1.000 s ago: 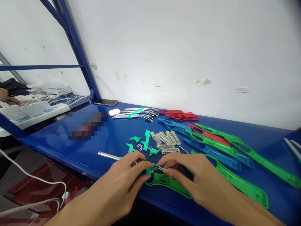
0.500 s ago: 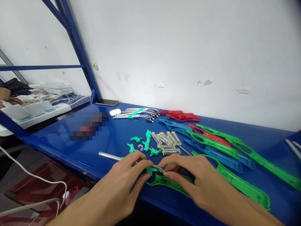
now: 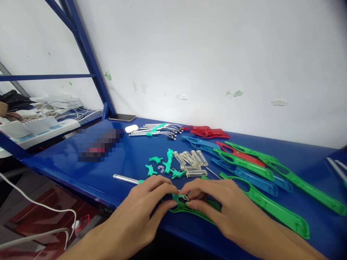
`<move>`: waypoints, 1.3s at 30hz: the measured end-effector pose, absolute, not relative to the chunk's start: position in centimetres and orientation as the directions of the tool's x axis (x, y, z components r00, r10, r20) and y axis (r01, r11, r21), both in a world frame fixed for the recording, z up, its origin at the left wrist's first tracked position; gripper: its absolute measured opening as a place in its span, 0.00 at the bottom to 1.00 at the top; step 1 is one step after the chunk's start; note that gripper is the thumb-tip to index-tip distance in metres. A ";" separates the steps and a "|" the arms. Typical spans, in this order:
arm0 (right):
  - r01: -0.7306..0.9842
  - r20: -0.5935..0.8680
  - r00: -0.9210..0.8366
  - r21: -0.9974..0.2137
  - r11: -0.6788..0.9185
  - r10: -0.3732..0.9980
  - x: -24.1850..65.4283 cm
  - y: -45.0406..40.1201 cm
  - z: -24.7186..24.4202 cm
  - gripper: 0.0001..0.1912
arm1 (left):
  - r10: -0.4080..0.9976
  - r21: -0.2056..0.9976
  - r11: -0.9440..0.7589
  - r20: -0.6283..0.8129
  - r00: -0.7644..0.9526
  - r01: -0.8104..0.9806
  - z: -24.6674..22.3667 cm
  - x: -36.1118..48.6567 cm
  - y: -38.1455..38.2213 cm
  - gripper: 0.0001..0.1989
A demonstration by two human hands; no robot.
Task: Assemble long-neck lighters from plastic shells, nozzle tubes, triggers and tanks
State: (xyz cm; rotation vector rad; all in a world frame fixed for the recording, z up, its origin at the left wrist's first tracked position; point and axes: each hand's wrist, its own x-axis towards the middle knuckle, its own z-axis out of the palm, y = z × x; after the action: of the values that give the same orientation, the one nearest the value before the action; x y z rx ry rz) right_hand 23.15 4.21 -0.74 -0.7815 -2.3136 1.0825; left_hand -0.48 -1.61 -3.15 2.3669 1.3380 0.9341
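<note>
My left hand point(image 3: 151, 202) is closed, thumb and fingers pinching a teal trigger piece point(image 3: 176, 197) just above a green plastic lighter shell half point(image 3: 202, 213). Opposite it, my right hand point(image 3: 214, 198) pinches a thin white wire point(image 3: 185, 197) close to the trigger piece. A silver metal tube point(image 3: 126, 178) with a teal part sticks out to the left from behind my left hand. The fingers hide most of the joint between these parts. Beyond my hands lie loose teal triggers point(image 3: 167, 166) and several clear fuel tanks point(image 3: 196, 173).
Green shell halves point(image 3: 287, 215), blue ones point(image 3: 260, 182) and red ones point(image 3: 210, 133) lie to the right and back. Metal tubes with wires point(image 3: 151, 130), a white case point(image 3: 131, 129) and a phone point(image 3: 121, 117) sit near the wall. A power strip point(image 3: 54, 131) stands at left.
My right fingertips have shifted slightly at the wire, and the trigger piece shows a little more between my hands. The view has moved slightly; the other parts lie as before.
</note>
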 end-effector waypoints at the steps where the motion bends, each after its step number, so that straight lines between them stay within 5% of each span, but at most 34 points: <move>1: 0.291 0.165 -0.731 -0.802 0.522 0.662 23.1 4.2 -0.8 0.15 | 0.833 0.512 -0.546 0.412 0.368 0.663 -3.2 -0.4 -1.6 0.11; 15: 0.297 0.168 -0.762 -0.767 0.568 0.625 23.2 4.5 -1.0 0.15 | 0.750 0.479 -0.655 0.507 0.425 0.584 -3.9 -0.9 -1.1 0.10; 22: 0.289 0.180 -0.754 -0.772 0.565 0.632 23.3 4.5 -1.2 0.16 | 0.753 0.492 -0.657 0.407 0.517 0.571 -3.7 -1.8 -1.2 0.33; 29: 0.326 0.184 -0.776 -0.702 0.633 0.604 23.4 4.6 -1.4 0.15 | 0.688 0.418 -0.715 0.567 0.454 0.561 -4.1 -1.7 -0.3 0.13; 36: 0.386 0.177 -0.760 -0.652 0.653 0.626 23.5 4.1 -1.2 0.14 | 0.733 0.382 -0.654 0.536 0.420 0.653 -3.9 -1.8 0.4 0.04; 39: 0.395 0.194 -0.759 -0.622 0.676 0.622 23.6 3.8 -1.1 0.15 | 0.730 0.382 -0.659 0.536 0.425 0.648 -3.8 -1.9 0.4 0.08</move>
State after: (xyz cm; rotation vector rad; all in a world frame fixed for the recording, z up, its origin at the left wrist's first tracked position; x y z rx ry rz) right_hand 23.60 3.84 -1.14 -0.7957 -2.4984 0.7965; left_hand -1.85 0.42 -3.84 2.5512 1.2391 1.0495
